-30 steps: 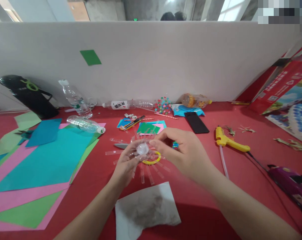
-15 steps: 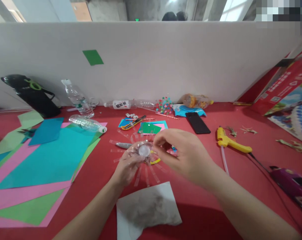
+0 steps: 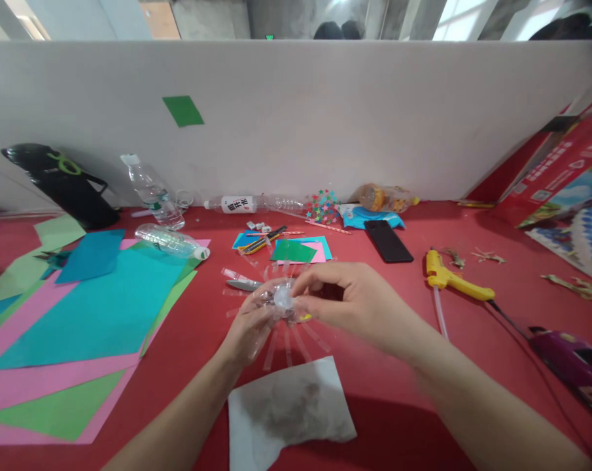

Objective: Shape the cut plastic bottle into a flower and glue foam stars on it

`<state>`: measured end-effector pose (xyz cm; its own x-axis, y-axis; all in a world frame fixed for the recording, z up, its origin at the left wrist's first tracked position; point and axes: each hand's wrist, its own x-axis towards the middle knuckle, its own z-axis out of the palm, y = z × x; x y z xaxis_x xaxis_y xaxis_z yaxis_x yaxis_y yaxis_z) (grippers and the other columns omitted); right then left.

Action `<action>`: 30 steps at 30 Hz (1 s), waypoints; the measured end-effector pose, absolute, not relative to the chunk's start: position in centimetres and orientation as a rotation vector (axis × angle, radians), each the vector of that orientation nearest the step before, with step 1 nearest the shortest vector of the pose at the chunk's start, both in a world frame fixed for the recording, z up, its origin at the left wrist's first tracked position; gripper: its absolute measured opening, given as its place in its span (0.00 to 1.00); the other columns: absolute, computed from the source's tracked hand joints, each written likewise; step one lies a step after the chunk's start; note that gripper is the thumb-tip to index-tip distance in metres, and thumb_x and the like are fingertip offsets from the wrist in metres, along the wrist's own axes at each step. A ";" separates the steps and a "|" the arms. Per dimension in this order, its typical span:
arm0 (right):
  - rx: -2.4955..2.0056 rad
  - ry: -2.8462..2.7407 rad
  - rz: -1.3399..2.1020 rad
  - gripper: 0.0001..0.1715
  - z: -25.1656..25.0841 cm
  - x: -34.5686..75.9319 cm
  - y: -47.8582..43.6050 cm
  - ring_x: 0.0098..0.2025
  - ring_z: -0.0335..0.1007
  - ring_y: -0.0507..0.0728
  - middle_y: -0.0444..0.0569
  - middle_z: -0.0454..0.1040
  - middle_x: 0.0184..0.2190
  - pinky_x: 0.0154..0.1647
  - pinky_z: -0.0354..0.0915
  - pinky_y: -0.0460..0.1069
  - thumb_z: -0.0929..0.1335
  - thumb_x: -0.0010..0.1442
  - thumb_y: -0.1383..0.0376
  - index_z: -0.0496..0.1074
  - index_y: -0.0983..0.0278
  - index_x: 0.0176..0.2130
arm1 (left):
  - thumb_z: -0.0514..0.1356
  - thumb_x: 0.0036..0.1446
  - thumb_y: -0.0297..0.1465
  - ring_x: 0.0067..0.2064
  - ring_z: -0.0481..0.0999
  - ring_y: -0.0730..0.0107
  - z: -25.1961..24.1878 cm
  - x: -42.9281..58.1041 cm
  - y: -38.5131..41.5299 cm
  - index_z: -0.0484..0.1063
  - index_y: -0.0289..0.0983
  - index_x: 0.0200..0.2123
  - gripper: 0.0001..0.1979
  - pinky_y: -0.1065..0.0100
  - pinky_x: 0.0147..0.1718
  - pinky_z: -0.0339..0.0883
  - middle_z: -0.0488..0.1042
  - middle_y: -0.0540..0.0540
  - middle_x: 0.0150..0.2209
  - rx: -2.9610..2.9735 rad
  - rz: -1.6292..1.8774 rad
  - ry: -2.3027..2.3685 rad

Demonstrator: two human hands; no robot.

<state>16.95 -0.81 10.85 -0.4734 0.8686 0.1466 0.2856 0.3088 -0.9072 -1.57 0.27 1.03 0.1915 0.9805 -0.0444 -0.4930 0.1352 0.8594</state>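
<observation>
My left hand (image 3: 249,330) holds up a clear plastic bottle top (image 3: 282,299) with a white cap, its wall cut into thin strips that fan out like rays. My right hand (image 3: 357,304) is closed beside it, fingertips pinching the plastic near the cap. A yellow ring (image 3: 304,317) on the table peeks out just under my right fingers. A grey blade tip (image 3: 243,285) lies on the red table behind the strips.
Sheets of coloured paper (image 3: 89,314) lie left, with plastic bottles (image 3: 171,241) and a black bag (image 3: 65,186) behind. A white stained sheet (image 3: 288,409) lies in front. A black phone (image 3: 388,241), a yellow glue gun (image 3: 455,280), a purple tool (image 3: 573,366) and red boxes (image 3: 560,170) are right.
Both hands have shifted slightly with the fanned bottle top. My right fingers have closed in over the cap area, now covering most of the yellow ring.
</observation>
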 end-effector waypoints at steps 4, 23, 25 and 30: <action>-0.988 -1.828 1.302 0.04 10.8 17.3 -0.1 0.28 0.64 0.46 0.38 0.71 0.26 0.29 0.61 0.42 0.69 0.56 0.69 0.72 0.62 0.29 | 0.66 0.39 0.24 0.32 0.77 0.66 1.0 -1.6 0.3 0.79 0.38 0.40 0.19 0.67 0.31 0.71 0.80 0.47 0.34 0.844 1.225 0.773; -1.074 -1.809 1.361 0.02 10.4 17.7 0.7 0.32 0.69 0.50 0.42 0.74 0.29 0.34 0.65 0.46 0.69 0.54 0.68 0.72 0.62 0.29 | 0.69 0.42 0.24 0.32 0.76 0.71 0.8 -1.6 0.7 0.81 0.41 0.39 0.17 0.74 0.31 0.71 0.80 0.50 0.33 0.917 1.246 0.815; -1.086 -1.791 1.372 0.02 10.5 17.7 0.7 0.33 0.70 0.50 0.42 0.74 0.30 0.35 0.66 0.46 0.69 0.54 0.68 0.71 0.63 0.30 | 0.69 0.41 0.25 0.32 0.76 0.71 0.9 -1.6 0.7 0.81 0.41 0.38 0.17 0.73 0.31 0.71 0.81 0.48 0.35 0.923 1.253 0.846; -1.048 -1.741 1.423 0.06 10.4 18.1 0.8 0.34 0.72 0.52 0.42 0.73 0.30 0.37 0.67 0.48 0.69 0.54 0.69 0.67 0.62 0.34 | 0.69 0.40 0.26 0.30 0.75 0.69 1.2 -1.6 0.6 0.81 0.40 0.39 0.18 0.70 0.30 0.70 0.81 0.46 0.38 0.948 1.242 0.854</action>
